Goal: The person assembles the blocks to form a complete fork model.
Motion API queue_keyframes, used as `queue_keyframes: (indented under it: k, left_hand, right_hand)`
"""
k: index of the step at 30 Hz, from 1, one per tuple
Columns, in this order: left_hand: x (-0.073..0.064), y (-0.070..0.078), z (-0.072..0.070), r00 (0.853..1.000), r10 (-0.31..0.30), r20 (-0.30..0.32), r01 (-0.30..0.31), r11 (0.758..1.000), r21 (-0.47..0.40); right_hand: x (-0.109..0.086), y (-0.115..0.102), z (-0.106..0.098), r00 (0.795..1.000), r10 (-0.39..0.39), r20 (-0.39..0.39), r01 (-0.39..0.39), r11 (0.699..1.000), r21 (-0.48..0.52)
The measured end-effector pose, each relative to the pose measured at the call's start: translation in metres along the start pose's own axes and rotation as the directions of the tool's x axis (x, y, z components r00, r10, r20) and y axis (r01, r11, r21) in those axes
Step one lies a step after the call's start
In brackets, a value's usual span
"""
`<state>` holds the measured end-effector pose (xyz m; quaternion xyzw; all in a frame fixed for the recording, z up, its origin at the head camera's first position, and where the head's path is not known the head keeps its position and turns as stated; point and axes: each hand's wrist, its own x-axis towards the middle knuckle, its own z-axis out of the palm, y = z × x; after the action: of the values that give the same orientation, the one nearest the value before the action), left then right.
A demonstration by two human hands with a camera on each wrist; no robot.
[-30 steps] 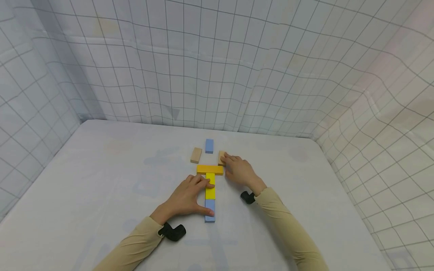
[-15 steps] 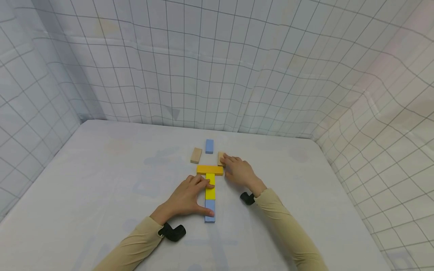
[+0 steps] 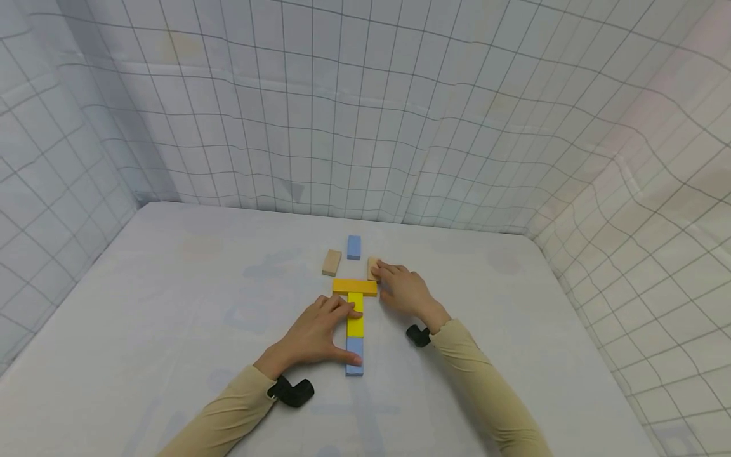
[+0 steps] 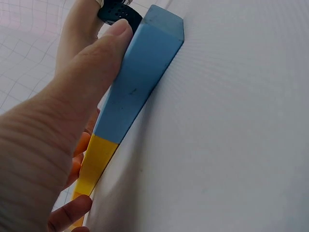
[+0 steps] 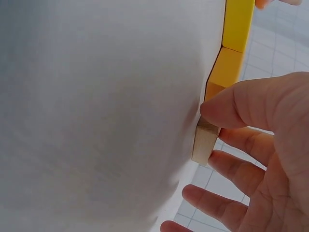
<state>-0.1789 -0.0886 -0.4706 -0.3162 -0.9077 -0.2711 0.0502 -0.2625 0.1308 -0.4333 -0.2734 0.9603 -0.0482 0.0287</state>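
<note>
In the head view my left hand [image 3: 316, 333] spans a line of blocks from the left. Its thumb rests on the near blue block [image 3: 355, 368], its fingers on the yellow block [image 3: 355, 327]. An orange block [image 3: 354, 287] lies crosswise at the far end, forming a T. My right hand [image 3: 407, 292] touches a plain wooden block [image 3: 372, 265] just beyond the orange block's right end, its fingertips on the wood. In the right wrist view the thumb [image 5: 227, 106] covers the near end of the wooden block [image 5: 205, 140], and the outer fingers are spread.
A second wooden block [image 3: 332, 262] lies slightly tilted beyond the orange block's left end. Between and behind the wooden blocks lies another blue block [image 3: 354, 247]. All lie on a white-covered table [image 3: 188, 304], with grid-patterned cloth [image 3: 365, 114] hanging at the back and sides.
The right-hand wooden block has shifted very slightly toward the orange block under my right fingertips. My left hand and the other blocks stay put.
</note>
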Motion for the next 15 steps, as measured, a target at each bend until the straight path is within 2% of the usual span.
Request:
queue_keyframes:
  k: [6,15]
  left_hand:
    - [0.0002,0.0002,0.0001,1.0,0.0,0.0,0.0,1.0,0.004]
    - [0.0001,0.0001,0.0015,1.0,0.002,-0.007,-0.002,1.0,0.003]
  right_hand:
    - [-0.001,0.0013,0.0015,1.0,-0.014,-0.019,0.015,1.0,0.013]
    - [-0.002,0.0,0.0002,1.0,-0.005,0.007,0.005,1.0,0.025]
